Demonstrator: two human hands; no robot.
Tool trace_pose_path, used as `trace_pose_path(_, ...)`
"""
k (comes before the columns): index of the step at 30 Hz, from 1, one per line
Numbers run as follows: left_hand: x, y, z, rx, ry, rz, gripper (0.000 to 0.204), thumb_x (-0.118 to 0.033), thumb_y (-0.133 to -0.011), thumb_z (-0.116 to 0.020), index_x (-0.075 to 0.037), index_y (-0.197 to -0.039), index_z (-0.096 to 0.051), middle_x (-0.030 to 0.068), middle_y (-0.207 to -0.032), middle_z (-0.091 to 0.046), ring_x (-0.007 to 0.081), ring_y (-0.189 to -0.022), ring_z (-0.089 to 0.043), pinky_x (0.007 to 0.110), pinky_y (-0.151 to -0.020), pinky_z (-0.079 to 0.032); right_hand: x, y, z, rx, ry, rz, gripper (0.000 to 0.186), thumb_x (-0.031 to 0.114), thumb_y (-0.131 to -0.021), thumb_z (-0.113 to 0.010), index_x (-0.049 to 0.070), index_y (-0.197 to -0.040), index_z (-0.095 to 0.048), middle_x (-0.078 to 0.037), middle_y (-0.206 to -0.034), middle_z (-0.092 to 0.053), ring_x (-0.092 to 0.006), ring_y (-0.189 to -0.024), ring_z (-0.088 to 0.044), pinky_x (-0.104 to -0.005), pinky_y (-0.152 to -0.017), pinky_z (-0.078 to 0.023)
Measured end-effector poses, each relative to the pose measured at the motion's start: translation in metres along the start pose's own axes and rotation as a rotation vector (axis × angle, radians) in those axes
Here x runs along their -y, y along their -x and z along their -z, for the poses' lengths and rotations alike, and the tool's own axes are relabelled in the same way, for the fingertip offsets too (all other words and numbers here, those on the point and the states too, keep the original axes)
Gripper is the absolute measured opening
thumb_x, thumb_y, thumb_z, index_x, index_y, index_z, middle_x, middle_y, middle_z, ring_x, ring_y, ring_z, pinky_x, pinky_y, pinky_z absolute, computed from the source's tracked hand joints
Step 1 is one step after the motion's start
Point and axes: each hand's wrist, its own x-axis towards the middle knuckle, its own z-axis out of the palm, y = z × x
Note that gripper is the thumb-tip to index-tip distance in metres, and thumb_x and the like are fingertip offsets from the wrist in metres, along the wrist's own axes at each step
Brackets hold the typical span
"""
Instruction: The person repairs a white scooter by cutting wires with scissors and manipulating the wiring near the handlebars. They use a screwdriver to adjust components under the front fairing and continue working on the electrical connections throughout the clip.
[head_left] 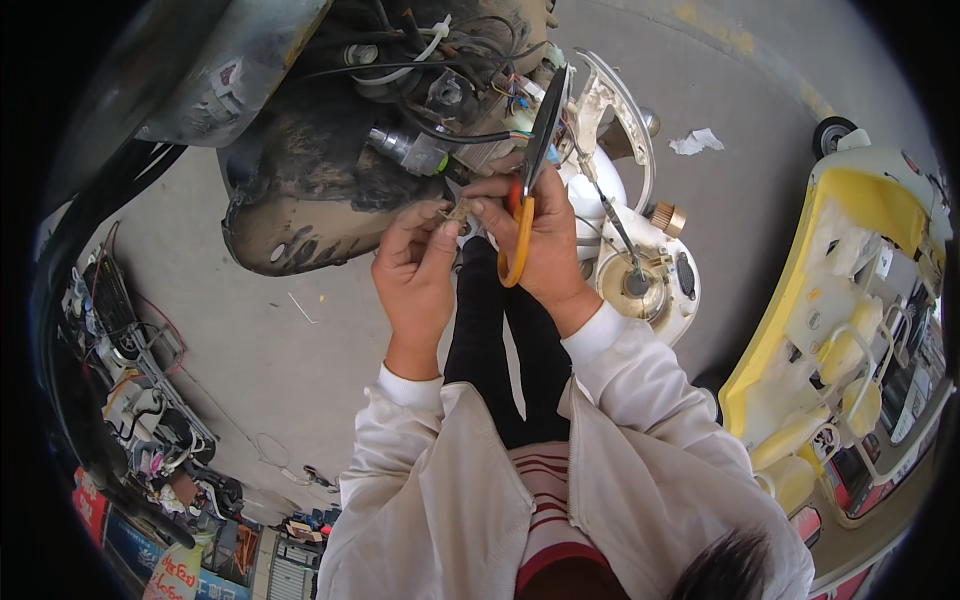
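My left hand (415, 270) pinches a small brownish piece (459, 211) between thumb and fingertips. The fingertips of my right hand (552, 245) meet that piece from the other side. Scissors with orange handles (524, 240) hang on my right hand, their dark blades (546, 125) pointing away from me. Just beyond my hands lie a silver lock cylinder (405, 150) and a bundle of loose wires (515, 95). A dusty dark panel (300, 225) stands to the left of them. What the small piece is, I cannot make out.
White scooter parts (650, 290) with a gold-coloured knob (668, 219) are close on the right. A yellow and white vehicle body (775, 340) stands farther right. White crumpled paper (697, 141) lies on the grey floor (290, 360). Cluttered goods (150, 420) line the left side.
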Motion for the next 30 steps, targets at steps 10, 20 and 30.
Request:
trace_pose_path(10, 0.022, -0.007, -0.022, -0.355, -0.178, -0.164, 0.017, 0.001, -0.087, -0.064, 0.002, -0.105, -0.063, 0.0081, -0.095, -0.066, 0.0125, -0.082, -0.063, 0.024, -0.073, -0.051, -0.003, 0.018, -0.015, -0.081, 0.472, 0.338, 0.03, -0.002, -0.089, -0.061, 0.001, -0.114, -0.044, -0.01, -0.092, -0.066, -0.0111, -0.075, -0.062, -0.0235, -0.066, -0.049)
trace_pose_path(20, 0.023, -0.015, -0.035, -0.495, -0.443, -0.259, 0.016, -0.005, -0.086, -0.066, -0.001, -0.101, -0.065, 0.0133, -0.094, -0.066, 0.0236, -0.076, -0.065, 0.032, -0.066, -0.054, 0.009, 0.013, 0.001, 0.032, 0.76, 0.294, 0.051, 0.035, -0.089, -0.066, 0.0, -0.124, -0.052, -0.002, -0.067, -0.054, -0.0079, -0.061, -0.049, -0.0225, -0.057, -0.042)
trace_pose_path(30, 0.021, -0.008, -0.025, -0.368, -0.466, -0.29, 0.018, -0.004, -0.084, -0.068, -0.002, -0.102, -0.063, 0.0112, -0.094, -0.065, 0.0211, -0.077, -0.064, 0.032, -0.067, -0.052, 0.03, 0.011, 0.015, 0.004, 1.036, 0.464, 0.039, 0.003, -0.071, -0.075, 0.003, -0.107, -0.058, -0.016, -0.086, -0.054, -0.0327, -0.082, -0.053, -0.0388, -0.071, -0.045)
